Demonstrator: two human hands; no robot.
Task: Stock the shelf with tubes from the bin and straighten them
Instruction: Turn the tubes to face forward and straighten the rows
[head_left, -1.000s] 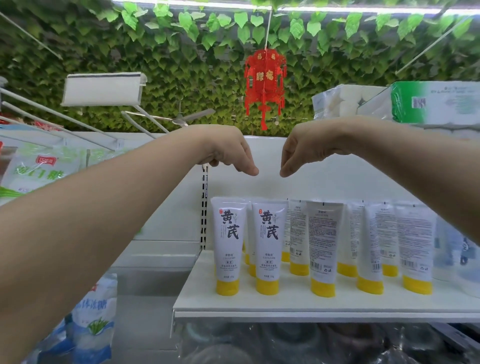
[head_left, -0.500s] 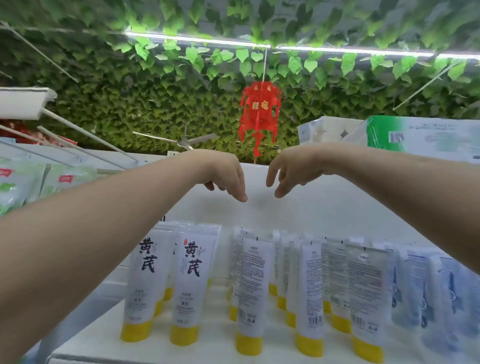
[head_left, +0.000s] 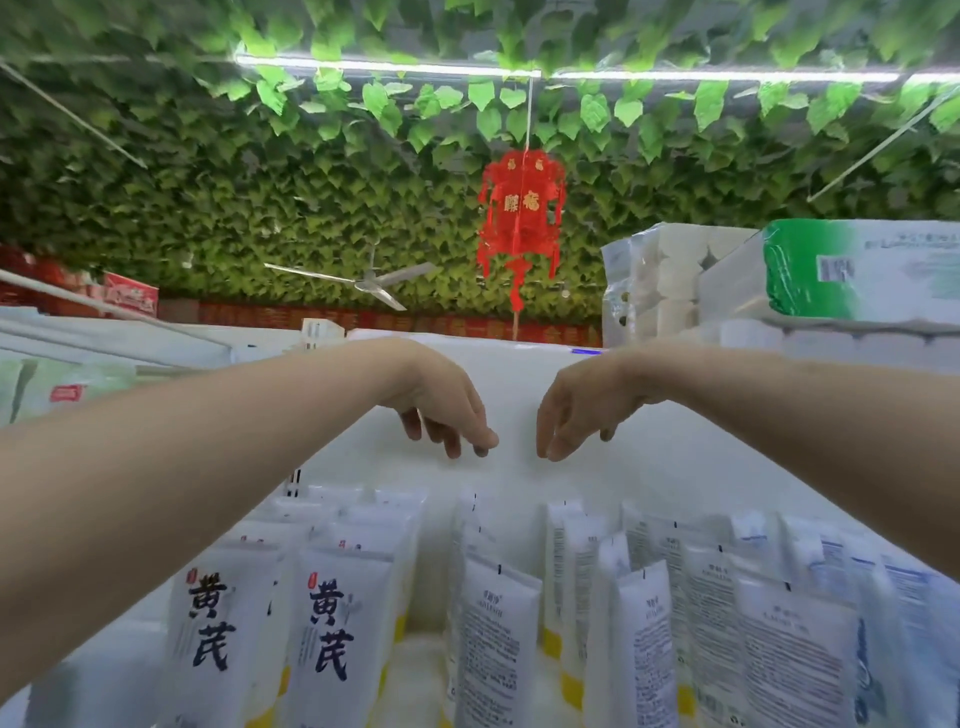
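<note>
At the near left of the shelf (head_left: 98, 691), two tubes (head_left: 337, 623) stand on their yellow caps with the large black characters facing out. The rows behind them run toward the white back panel. The left hand (head_left: 441, 410) hangs above the far rows with its fingers drooping loosely, holding nothing and touching nothing. Just to its right, across a small gap, the right hand (head_left: 582, 410) mirrors it, limp and empty. Below and to the right, more tubes (head_left: 493, 649) show their small-print backs, and bluish packs (head_left: 904, 623) crowd the far right. The bin is out of view.

The tubes are tall, stand on narrow caps and are packed closely. A hand dropping in carelessly could probably tip one and topple its neighbours down the row. The forearms reaching over the near tubes could also brush them.

Half a second ago the fingertips were closer together. They are now wider apart and point more steeply down, and the view sits nearer the tubes.
</note>
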